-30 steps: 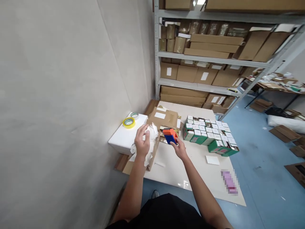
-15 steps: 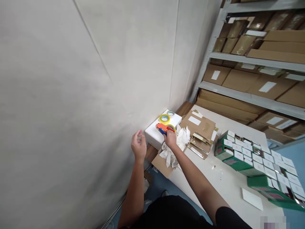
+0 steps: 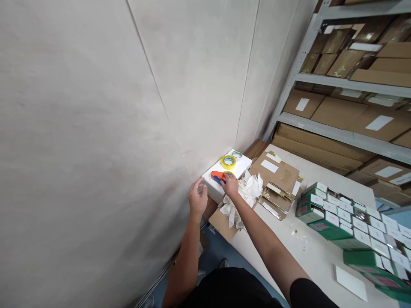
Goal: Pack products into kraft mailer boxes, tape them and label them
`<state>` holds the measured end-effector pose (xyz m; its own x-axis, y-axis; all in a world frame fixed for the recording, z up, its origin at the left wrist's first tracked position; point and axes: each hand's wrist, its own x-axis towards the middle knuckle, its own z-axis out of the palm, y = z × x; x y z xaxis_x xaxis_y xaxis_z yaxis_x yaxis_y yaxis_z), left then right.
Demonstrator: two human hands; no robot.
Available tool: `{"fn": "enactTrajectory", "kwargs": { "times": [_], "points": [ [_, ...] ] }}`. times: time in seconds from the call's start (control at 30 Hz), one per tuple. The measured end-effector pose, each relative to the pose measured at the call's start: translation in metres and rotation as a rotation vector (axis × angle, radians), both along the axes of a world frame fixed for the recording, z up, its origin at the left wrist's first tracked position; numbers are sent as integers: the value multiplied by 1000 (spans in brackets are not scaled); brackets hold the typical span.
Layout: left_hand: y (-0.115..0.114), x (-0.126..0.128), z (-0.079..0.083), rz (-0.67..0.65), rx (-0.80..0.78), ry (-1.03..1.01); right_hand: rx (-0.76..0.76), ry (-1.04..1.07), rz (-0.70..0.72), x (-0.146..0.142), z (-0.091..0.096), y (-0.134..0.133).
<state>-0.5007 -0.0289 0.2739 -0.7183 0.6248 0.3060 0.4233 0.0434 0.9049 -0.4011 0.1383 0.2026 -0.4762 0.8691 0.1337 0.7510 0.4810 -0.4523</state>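
My right hand (image 3: 230, 185) is closed on an orange and blue tape dispenser (image 3: 218, 175), with a yellow-edged tape roll at its back. The dispenser is over the near part of a white foam block (image 3: 210, 183); I cannot tell if they touch. Two tape rolls lie on the block: a thick yellow one (image 3: 228, 161) and a thin, nearly used one (image 3: 236, 155). By the block's left edge, next to the wall, my left hand (image 3: 198, 197) is loosely curled with thumb and fingers apart, holding nothing.
Crumpled white paper (image 3: 248, 188) and flattened cardboard (image 3: 272, 169) lie beside the foam block on a white table (image 3: 289, 248). Green boxes with white-topped cartons (image 3: 340, 214) stand farther right. A grey wall (image 3: 144, 149) closes off the left; shelves of cardboard boxes (image 3: 337, 115) rise behind.
The view has shifted, so the scene sits farther right. My right hand has tilted the dispenser and brought it lower over the block. My left hand stays loosely curled beside it.
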Motion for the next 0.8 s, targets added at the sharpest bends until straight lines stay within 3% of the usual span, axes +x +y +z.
{"fn": "enactTrajectory", "kwargs": {
  "times": [0.17,0.33,0.57,0.8],
  "points": [
    [40,34,-2,-173,-4,-2,95,288,-24,55,16,-6],
    [93,94,-13,-487,-75,-82,160,485,-175,145,14,-14],
    [141,217,-32,-970,-183,-95,117,537,-601,299,1,-43],
    [148,342,-38,-1260,-246,-69,139,636,-957,435,-7,-89]
  ]
}}
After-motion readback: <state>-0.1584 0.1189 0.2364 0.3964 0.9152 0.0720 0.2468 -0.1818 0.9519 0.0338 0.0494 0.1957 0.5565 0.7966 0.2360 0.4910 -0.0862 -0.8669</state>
